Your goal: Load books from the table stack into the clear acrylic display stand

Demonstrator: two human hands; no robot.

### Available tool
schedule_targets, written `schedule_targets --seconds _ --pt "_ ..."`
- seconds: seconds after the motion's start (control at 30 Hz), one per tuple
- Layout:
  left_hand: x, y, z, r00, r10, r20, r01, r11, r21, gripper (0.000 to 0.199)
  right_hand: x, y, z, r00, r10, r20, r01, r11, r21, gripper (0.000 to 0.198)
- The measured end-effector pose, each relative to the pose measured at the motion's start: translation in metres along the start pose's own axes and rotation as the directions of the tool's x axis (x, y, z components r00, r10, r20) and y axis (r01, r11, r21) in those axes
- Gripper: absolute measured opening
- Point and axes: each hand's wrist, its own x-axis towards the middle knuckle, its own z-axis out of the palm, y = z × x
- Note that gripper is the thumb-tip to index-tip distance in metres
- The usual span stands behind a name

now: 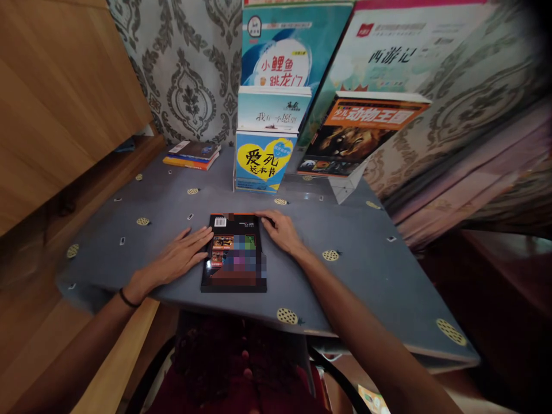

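Black barcoded paperback (234,253), between extended left fingers (202,236) and curled right fingers (268,217), right grip unclear; light, even edge pressure advisable.

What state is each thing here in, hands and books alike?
Black book: closed, lying flat, back up.
Left hand: grip open, touching the black book's left edge.
Right hand: fingers bent, at its far right corner.
Book stack: closed, lying flat.
Yellow-heart book: closed, propped up.
Lion-cover book: closed, propped, leaning back.
Three books behind those: propped up, partly covered.
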Motion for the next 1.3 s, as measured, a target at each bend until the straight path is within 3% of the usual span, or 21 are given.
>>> schedule_targets --seconds 0.33,0.83,1.03,1.3 --pt "-0.025 0.013 0.006 0.996 0.073 -0.051 -0.072 0.997 0.027 0.052 0.000 0.002 0.001 1.000 -0.008 0.008 0.009 1.000 -0.026 0.034" --pt "-0.084 0.058 0.011 0.974 0.181 -0.137 -0.172 0.982 0.077 0.057 0.000 0.000 0.000 1.000 0.002 0.020 -0.001 0.999 -0.039 0.034" --pt "-0.079 0.063 0.008 0.965 0.243 -0.099 -0.241 0.970 0.027 0.059 0.001 0.001 0.001 1.000 0.014 0.026 -0.013 0.999 -0.032 0.035" --pt "-0.041 0.087 0.013 0.948 0.317 -0.038 -0.318 0.948 -0.020 0.058 0.000 -0.001 0.002 1.000 0.013 0.022 -0.012 0.999 -0.040 0.035"
